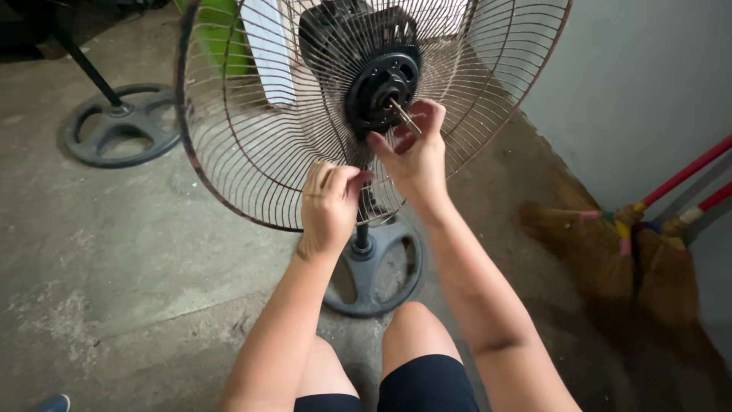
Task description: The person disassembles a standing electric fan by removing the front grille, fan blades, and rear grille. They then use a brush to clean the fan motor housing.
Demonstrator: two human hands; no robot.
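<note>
Fan on floor, blade off. Rear grille [252, 152] bare, shaft [404, 116] sticks out of the hub [380, 91] at centre. Right hand [415, 156]: grip spread around the shaft tip, fingers at 3 o'clock of the hub. Left hand [329, 204]: grip pinching grille wires at 6 o'clock. Risks: finger caught between wires; shaft jabs palm; fan tips on its base [374, 267] if pushed hard.

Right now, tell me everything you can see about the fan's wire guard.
The guard is a round, dished cage of thin metal wires fanning out from a black hub, with a thicker rim. It looks rusty and worn. No blades or front cover show; a bare shaft sticks out of the hub. It stands upright on a pole above a round grey base. The left hand pinches wires low down; the right hand touches near the shaft.
</note>
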